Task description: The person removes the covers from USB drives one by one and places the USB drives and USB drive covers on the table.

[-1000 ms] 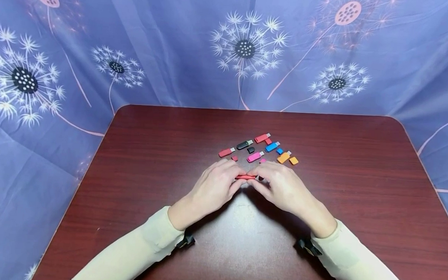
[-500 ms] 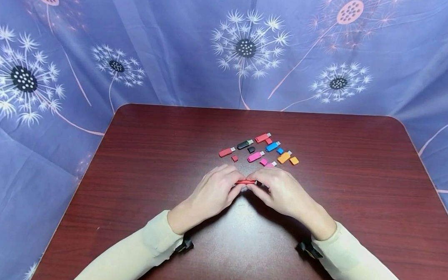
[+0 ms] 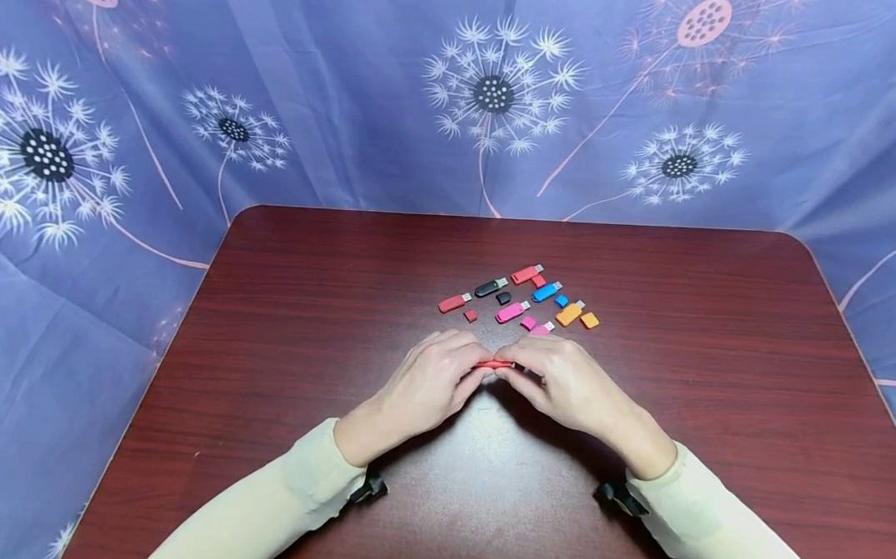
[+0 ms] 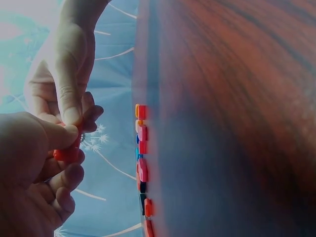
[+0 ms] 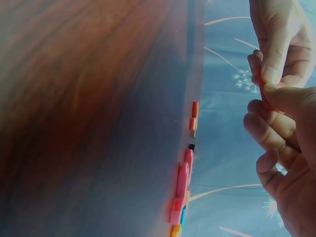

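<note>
Between the fingertips of both hands is a small red USB stick (image 3: 493, 364), raised above the table with its long side across my view. My left hand (image 3: 430, 377) pinches one end between thumb and fingers. At the other end, my right hand (image 3: 569, 381) pinches it the same way, and the two thumbs nearly meet. The left wrist view shows the stick's rounded red end (image 4: 66, 154) below the thumbs. Fingers cover most of it, so I cannot tell whether a cap is on it. Just beyond the right hand lies a partly hidden pink USB stick (image 3: 542, 328).
Behind the hands, uncapped USB sticks lie in a loose group: dark red (image 3: 454, 303), black (image 3: 491, 287), red (image 3: 527, 274), blue (image 3: 547, 291), pink (image 3: 512, 312) and orange (image 3: 570, 313). Small caps, such as an orange cap (image 3: 590, 320), lie beside them on the brown table (image 3: 327, 291).
Both hands have drawn slightly back toward me with the red USB stick, uncovering the pink USB stick beyond the right hand. Over the last half second they have hardly moved.
</note>
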{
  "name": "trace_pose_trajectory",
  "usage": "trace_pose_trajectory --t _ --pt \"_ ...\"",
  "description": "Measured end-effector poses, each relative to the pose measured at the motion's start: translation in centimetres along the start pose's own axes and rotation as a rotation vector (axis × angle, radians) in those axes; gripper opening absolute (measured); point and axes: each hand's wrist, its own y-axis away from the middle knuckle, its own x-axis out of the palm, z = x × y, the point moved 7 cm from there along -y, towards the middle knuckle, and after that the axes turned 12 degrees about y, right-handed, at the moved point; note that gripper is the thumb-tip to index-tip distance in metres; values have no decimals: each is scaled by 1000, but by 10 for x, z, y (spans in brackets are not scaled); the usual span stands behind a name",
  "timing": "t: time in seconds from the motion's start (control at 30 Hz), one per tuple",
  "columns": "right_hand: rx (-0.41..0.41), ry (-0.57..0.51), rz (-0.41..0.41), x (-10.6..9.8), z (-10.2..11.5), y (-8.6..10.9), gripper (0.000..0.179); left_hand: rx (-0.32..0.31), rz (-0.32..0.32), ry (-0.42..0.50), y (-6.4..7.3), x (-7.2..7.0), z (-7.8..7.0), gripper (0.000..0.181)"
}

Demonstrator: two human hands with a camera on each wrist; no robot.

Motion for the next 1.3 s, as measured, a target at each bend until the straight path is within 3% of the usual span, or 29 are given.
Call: trace_pose_trajectory --t 0.5,0.73,1.03,1.3 --pt "-34 -40 -11 -2 -2 0 20 63 14 66 -3 -1 -3 4" --pt "-31 -52 6 -4 -4 0 24 40 14 92 -2 -3 0 5" --pt "-32 -46 0 -3 -4 2 8 31 10 83 -2 -3 0 4" --pt "-33 -43 -2 -3 -3 1 26 22 7 82 -2 -3 0 4"
